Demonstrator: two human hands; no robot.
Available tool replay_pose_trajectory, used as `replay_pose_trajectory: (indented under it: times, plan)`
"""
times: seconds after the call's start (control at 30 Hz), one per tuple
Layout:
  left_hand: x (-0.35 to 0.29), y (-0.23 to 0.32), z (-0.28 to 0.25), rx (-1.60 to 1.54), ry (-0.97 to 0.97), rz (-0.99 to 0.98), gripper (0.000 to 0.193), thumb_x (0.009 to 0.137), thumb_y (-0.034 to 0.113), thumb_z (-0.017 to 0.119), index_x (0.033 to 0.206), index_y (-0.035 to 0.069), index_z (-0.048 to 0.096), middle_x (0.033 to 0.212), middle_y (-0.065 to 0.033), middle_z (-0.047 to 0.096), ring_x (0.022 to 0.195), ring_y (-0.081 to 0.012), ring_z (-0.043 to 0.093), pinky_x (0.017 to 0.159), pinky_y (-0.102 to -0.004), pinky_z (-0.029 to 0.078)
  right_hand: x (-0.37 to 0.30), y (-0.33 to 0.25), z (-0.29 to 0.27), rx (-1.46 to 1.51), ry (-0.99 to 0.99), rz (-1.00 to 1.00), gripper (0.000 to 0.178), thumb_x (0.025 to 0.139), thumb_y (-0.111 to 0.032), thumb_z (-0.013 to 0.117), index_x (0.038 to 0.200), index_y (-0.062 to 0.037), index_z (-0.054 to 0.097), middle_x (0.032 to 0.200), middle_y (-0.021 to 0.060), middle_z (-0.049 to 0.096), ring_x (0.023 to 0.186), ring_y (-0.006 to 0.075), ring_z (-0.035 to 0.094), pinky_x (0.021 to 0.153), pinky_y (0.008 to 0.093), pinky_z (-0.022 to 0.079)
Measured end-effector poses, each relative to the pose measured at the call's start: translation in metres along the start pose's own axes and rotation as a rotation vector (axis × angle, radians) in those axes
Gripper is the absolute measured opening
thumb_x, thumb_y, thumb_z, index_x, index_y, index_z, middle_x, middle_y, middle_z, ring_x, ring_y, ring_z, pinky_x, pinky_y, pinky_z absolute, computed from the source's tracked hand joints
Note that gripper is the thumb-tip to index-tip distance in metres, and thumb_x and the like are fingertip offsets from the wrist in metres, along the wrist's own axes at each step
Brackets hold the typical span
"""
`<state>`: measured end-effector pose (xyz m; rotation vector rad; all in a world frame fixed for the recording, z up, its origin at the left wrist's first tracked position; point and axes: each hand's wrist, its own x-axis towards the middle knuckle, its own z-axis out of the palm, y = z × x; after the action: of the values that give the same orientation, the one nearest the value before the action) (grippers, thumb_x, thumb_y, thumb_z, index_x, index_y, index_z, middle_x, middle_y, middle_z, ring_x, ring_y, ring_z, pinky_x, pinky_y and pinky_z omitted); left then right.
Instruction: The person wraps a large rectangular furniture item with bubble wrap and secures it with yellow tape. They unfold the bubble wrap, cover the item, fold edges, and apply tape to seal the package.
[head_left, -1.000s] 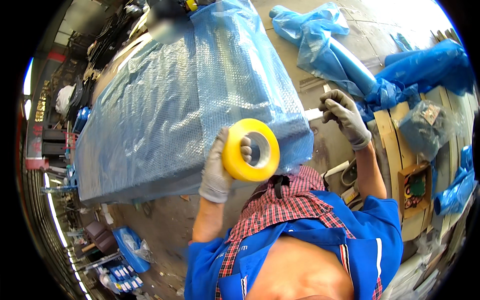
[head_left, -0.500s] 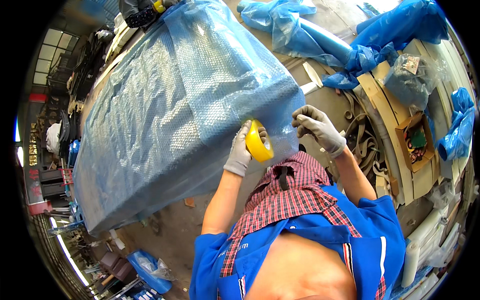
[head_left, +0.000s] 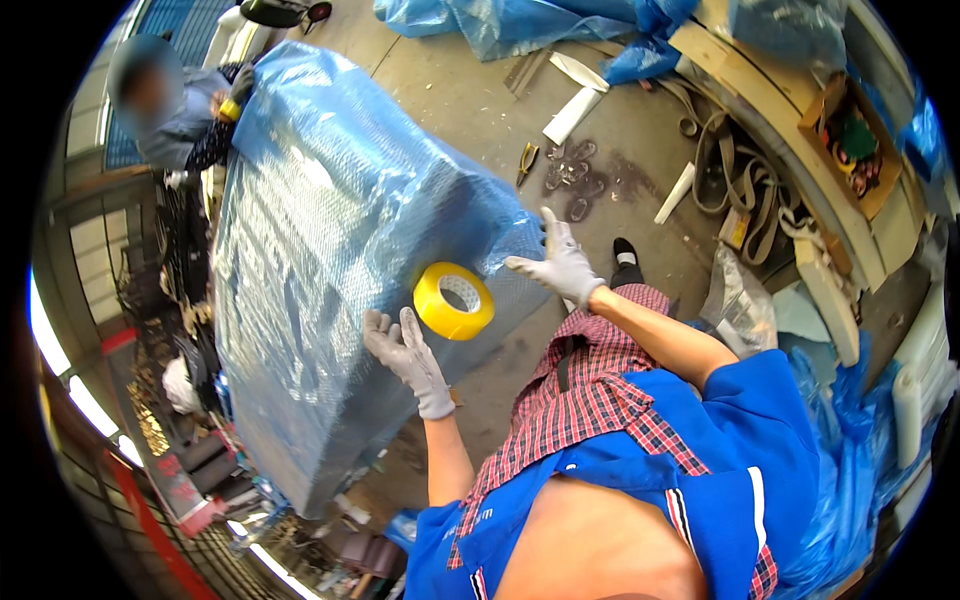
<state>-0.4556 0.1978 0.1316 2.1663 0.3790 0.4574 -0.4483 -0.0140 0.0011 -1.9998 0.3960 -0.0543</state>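
Observation:
A big boxy bundle wrapped in blue bubble wrap (head_left: 310,230) stands before me. At its near end sits a yellow roll of packing tape (head_left: 440,318), against the wrap; whether a strip holds it there I cannot tell. My left hand (head_left: 408,362), in a grey glove, is just left of the roll, fingers stretched out and not closed round it. On the right, my gloved right hand (head_left: 562,262) is spread at the wrap's near right corner, its fingertips at the film; contact is hard to make out.
Another person (head_left: 185,110) is at the bundle's far left end, beside something yellow (head_left: 230,110). Pliers (head_left: 527,163) and white strips (head_left: 574,115) lie on the floor beyond. Webbing straps (head_left: 715,160), a cardboard box (head_left: 850,150) and loose blue film (head_left: 840,450) are on the right.
My left hand has let go of the tape roll, which now sits against the wrap. My right hand has opened and moved to the bundle's corner. The view has shifted, showing more floor.

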Motion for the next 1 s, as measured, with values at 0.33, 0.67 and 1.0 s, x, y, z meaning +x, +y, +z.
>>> replay_pose_trajectory:
  times: [0.33,0.67,1.0]
  plan:
    - [0.028,0.087,0.110,0.618,-1.210,0.992,0.038,0.086,0.022,0.060,0.118,0.002,0.056,0.110,-0.0158,0.062,0.101,-0.0318,0.060,0.086,-0.0384,0.048,-0.029,-0.035,0.103,0.405,0.002,-0.554,0.026,0.084,-0.015,0.055,0.107,-0.0051,0.059,0.107,0.0159,0.063,0.100,0.0253,0.060,0.087,0.0376,0.045]
    - [0.059,0.030,0.145,1.553,-1.415,1.755,0.020,0.082,0.020,0.059,0.096,0.010,0.069,0.089,-0.0037,0.060,0.085,-0.0203,0.061,0.071,-0.0336,0.049,-0.078,0.090,0.055,0.621,-0.079,0.242,0.060,0.078,-0.034,0.071,0.126,-0.0048,0.050,0.121,0.0165,0.054,0.111,0.0270,0.055,0.095,0.0373,0.044]
    - [0.034,0.000,0.148,1.923,-1.217,2.161,0.016,0.085,0.019,0.057,0.092,0.014,0.070,0.091,-0.0001,0.059,0.090,-0.0172,0.059,0.073,-0.0304,0.044,-0.092,0.149,0.195,1.283,-0.164,0.236,0.066,0.086,-0.021,0.066,0.141,-0.0022,0.034,0.113,0.0022,0.057,0.091,0.0067,0.053,0.081,0.0225,0.045]
